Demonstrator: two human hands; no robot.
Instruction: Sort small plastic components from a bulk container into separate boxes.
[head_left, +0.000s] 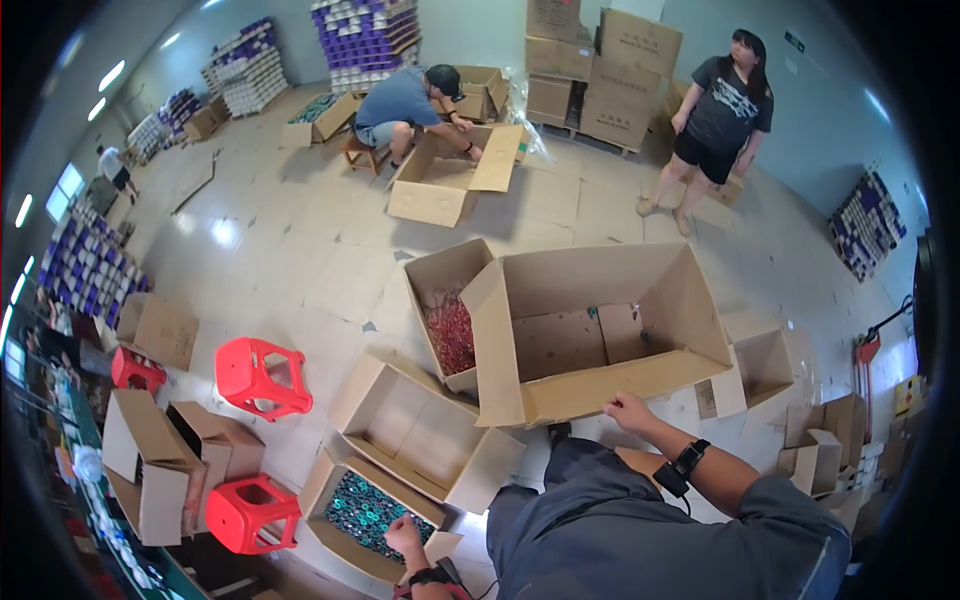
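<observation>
My left hand (pixel 404 537) is over a carton (pixel 318 497) filled with small green and dark ring-like pieces (pixel 368 512). Its fingers are curled, and anything between them is too small to make out. In front of me stands a large open carton (pixel 610 278) with a few tiny bits on its floor. My right hand (pixel 628 412) is closed beside that carton's near flap (pixel 570 392); whether it touches the flap or holds something, I cannot tell. A narrower carton (pixel 440 268) with small red pieces (pixel 452 335) adjoins the large one on the left.
Between the cartons lies another open carton (pixel 415 425). Red stools (pixel 262 375) and more cartons (pixel 155 465) stand at left. A smaller carton (pixel 765 365) is at right. Farther off, a seated person (pixel 395 105) reaches into a carton (pixel 430 205); another person (pixel 725 110) stands.
</observation>
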